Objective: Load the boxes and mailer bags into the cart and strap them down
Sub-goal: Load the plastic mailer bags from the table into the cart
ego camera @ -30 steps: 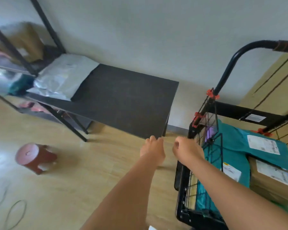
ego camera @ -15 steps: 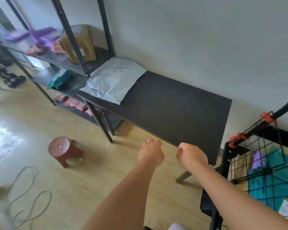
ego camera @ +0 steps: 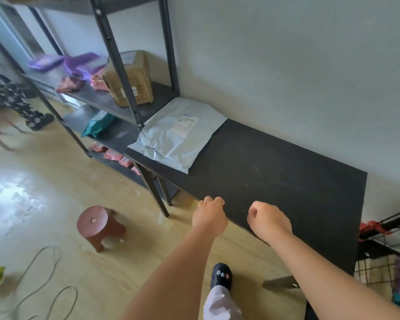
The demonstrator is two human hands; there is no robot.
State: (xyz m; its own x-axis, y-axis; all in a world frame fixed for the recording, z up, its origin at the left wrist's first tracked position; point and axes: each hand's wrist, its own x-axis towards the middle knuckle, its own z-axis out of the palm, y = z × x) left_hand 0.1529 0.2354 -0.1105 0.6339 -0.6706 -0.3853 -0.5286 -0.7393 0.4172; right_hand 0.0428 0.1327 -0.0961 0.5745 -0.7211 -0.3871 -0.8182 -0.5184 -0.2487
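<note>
Left hand (ego camera: 209, 214) and right hand (ego camera: 269, 221) hover, fingers curled empty, at the matte black table (ego camera: 286, 181) bearing a puffy grey mailer bag (ego camera: 178, 139).

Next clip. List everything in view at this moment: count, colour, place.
pale grey plastic mailer bags: small stack, count unclear, grey-white, table's left end
flat black table: one, black, against wall
brown cardboard box: one, brown, rack shelf
purple mailer bags: several, blurred, same shelf
teal mailer bag: one, teal, shelf below the box
dark metal shelf rack: one, dark grey, left of table
round red-brown plastic stool: one, floor
black wire cart: one, black, right edge
left hand: fist, empty
right hand: fist, empty
</note>
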